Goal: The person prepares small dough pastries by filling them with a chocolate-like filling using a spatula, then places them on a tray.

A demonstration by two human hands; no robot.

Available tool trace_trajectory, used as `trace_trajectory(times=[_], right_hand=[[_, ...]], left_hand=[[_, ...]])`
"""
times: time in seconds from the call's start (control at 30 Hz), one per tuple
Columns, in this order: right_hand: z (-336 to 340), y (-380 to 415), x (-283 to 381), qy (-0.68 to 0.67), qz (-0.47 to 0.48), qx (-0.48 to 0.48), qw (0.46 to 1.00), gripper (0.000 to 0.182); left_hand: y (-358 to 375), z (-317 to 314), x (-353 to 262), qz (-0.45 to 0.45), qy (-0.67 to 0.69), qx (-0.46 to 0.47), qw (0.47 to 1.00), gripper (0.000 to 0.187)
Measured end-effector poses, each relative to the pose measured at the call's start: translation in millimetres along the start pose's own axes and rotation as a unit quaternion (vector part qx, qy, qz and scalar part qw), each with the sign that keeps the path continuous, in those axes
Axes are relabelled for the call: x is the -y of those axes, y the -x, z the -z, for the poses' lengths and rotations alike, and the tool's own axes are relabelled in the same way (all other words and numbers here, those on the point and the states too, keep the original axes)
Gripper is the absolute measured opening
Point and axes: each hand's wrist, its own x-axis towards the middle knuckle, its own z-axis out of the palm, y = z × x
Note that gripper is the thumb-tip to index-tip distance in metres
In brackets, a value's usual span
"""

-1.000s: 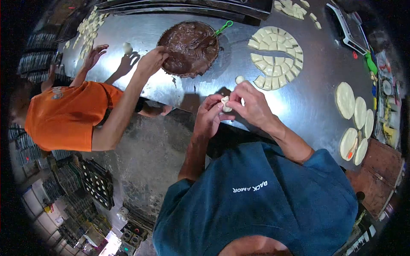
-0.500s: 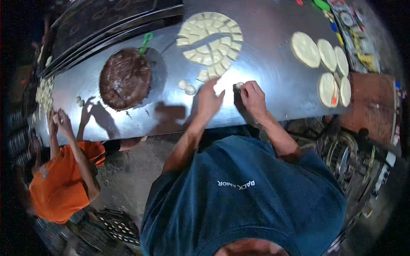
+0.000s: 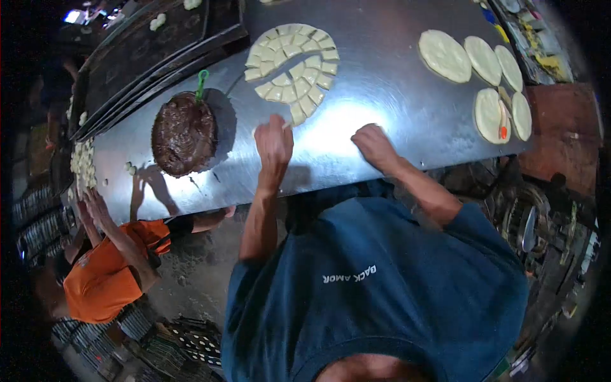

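My left hand (image 3: pixel 274 141) is over the metal table (image 3: pixel 375 83), just below the round of cut dough (image 3: pixel 293 57). Its fingers are closed near small pale dough at the fingertips; what they hold is mostly hidden. Further right, my right hand (image 3: pixel 375 145) is above the table with its fingers curled in, and no object shows in it. A brown filling (image 3: pixel 184 134) in a round container, with a green handle (image 3: pixel 202 83) sticking out, stands left of my left hand.
Flat dough ovals (image 3: pixel 445 56) lie at the right, one with an orange-tipped tool (image 3: pixel 503 132). A co-worker in an orange shirt (image 3: pixel 102 286) works at the left beside small dough pieces (image 3: pixel 83 164). Dark trays (image 3: pixel 159 57) are stacked at the back left.
My left hand has moved left, to where the two dough balls lay. The small piece at my right fingertips no longer shows. The co-worker's hands have come together, and the whole view has shifted.
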Motion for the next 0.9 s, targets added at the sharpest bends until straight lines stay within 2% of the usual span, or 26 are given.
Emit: trace_trajectory(times=[0.03,0.07,0.1,0.13,0.17,0.2,0.23,0.27,0.33,0.37,0.4,0.47,0.53,0.57,0.6,0.67,0.7,0.73,0.77,0.8,0.87,0.9], right_hand=[[7,-1,-23,0.072,-0.052,0.034,0.995,0.004],[6,-5,-39,0.140,-0.107,0.073,0.982,0.006],[0,-29,-35,0.104,-0.110,-0.028,0.988,0.005],[-11,-60,-23,0.066,-0.113,-0.128,0.983,0.005],[-32,-70,-16,0.019,-0.111,-0.146,0.983,0.006],[-35,-70,5,-0.065,-0.120,-0.120,0.983,0.008],[-35,-51,18,-0.070,-0.089,-0.048,0.992,0.008],[-31,-26,18,-0.071,-0.057,0.025,0.996,0.009],[-12,5,-13,-0.084,0.037,-0.029,0.995,0.010],[3,4,-31,-0.041,-0.012,0.034,0.999,0.008],[9,-6,-35,0.040,-0.084,0.023,0.995,0.008],[-10,-55,-27,0.043,-0.119,-0.103,0.987,0.008],[-39,-72,-1,-0.061,-0.178,-0.127,0.974,0.007],[-40,-61,21,-0.104,-0.191,-0.058,0.974,0.008],[-42,-36,26,-0.047,-0.084,-0.027,0.995,0.012],[-16,-10,41,-0.101,-0.105,0.038,0.989,0.018],[-8,-14,40,-0.096,-0.102,0.040,0.989,0.018],[0,-18,44,-0.068,-0.156,0.059,0.984,0.022],[5,-23,50,-0.041,-0.213,0.076,0.973,0.027],[1,-40,59,-0.039,-0.213,0.076,0.973,0.027],[-27,-93,82,-0.186,-0.285,0.036,0.940,0.032],[-42,-112,91,-0.189,-0.235,0.054,0.952,0.034]], left_hand=[[3,12,-10,0.004,-0.009,-0.007,1.000,0.015],[10,25,-24,0.101,0.139,-0.026,0.985,0.016],[20,32,-32,0.198,0.283,-0.047,0.937,0.019],[29,32,-31,0.211,0.277,-0.053,0.936,0.019],[41,32,-28,0.276,0.408,-0.025,0.870,0.021],[50,34,-21,0.327,0.528,0.003,0.784,0.023],[67,33,-4,0.321,0.485,0.018,0.813,0.020],[77,41,2,0.319,0.483,0.009,0.815,0.020],[99,55,9,0.460,0.546,-0.074,0.696,0.019],[109,61,17,0.470,0.545,-0.071,0.691,0.019],[114,63,18,0.476,0.543,-0.074,0.688,0.019],[115,62,23,0.451,0.532,-0.073,0.713,0.022],[110,69,14,0.448,0.532,-0.049,0.717,0.026],[111,72,14,0.440,0.518,-0.042,0.732,0.029],[108,74,17,0.428,0.506,-0.037,0.748,0.033],[130,74,41,0.418,0.517,-0.050,0.746,0.038],[139,77,49,0.424,0.524,-0.085,0.733,0.039],[148,83,53,0.434,0.529,-0.117,0.720,0.041],[157,93,56,0.458,0.497,-0.079,0.733,0.045],[158,93,60,0.458,0.498,-0.078,0.732,0.045],[157,86,61,0.469,0.501,-0.107,0.720,0.044],[153,85,59,0.470,0.502,-0.109,0.718,0.044]])
